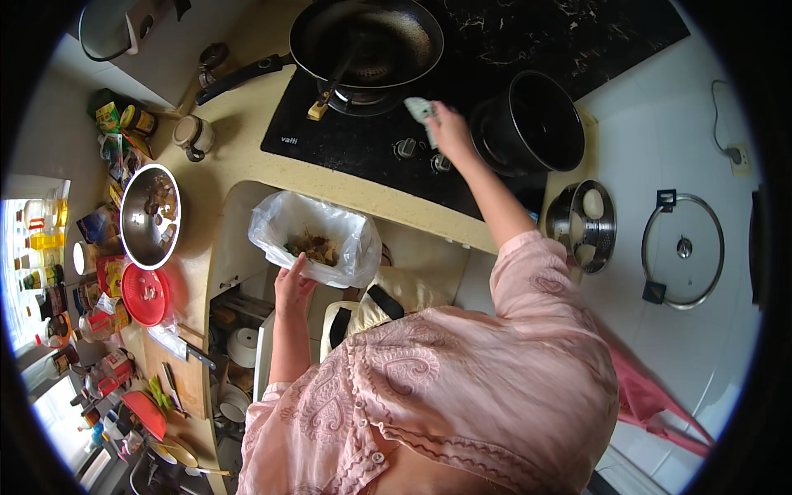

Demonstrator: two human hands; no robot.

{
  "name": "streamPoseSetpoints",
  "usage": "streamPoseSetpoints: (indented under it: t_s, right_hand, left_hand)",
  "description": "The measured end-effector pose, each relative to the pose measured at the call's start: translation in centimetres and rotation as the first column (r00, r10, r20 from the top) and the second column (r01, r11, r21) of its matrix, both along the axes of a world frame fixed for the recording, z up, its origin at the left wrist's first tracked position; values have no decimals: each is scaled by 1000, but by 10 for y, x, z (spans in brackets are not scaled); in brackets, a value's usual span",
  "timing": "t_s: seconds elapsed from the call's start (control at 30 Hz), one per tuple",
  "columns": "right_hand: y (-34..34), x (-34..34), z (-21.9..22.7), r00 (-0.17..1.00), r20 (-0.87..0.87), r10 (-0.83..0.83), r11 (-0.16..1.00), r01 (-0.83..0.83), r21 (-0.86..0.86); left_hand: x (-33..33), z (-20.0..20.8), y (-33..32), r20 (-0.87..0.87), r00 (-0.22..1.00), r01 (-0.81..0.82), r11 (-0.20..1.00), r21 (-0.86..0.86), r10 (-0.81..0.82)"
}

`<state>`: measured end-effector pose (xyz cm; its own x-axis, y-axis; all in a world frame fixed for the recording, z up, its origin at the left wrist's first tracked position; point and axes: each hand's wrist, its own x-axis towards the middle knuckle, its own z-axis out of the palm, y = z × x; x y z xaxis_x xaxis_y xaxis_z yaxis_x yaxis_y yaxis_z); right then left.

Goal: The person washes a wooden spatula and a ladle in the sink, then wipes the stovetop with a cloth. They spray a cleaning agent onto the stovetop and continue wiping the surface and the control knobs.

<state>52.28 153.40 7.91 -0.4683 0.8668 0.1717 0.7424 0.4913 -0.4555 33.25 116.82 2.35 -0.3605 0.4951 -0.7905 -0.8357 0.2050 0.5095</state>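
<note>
Your right fingers [444, 118] gripped the cloth [420, 108], its free end poking left over the hob [351, 148]; your left fingers [295, 270], farther off, held the bag's [360, 235] near edge.

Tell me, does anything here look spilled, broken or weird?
I see nothing clearly spilled or broken; the food scraps sit inside the plastic bag. One slightly odd sight: the round lid is up against the wall, but dark clips seem to hold it there.
</note>
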Motion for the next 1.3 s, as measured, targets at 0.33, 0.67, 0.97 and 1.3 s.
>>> streamPoseSetpoints:
  t_s: [0.33, 0.67, 0.97, 1.3]
  right_hand:
    - [107, -23, -56, 862, 458, -216, 975, 219, 49]
    - [99, -9, -35, 955, 244, -169, 984, 148, 101]
    - [145, -21, -64, 875, 389, -289, 946, 322, -21]
    - [0, -60, -31, 898, 91, 430, 899, -416, -138]
  left_hand:
    - [20, 21, 7, -82, 990, -121, 987, -110, 112]
    - [27, 14, 13, -96, 987, -145, 976, -164, 131]
    - [33, 23, 17, -111, 983, -162, 976, -144, 147]
    - [33, 17, 21, -156, 983, -125, 977, -175, 98]
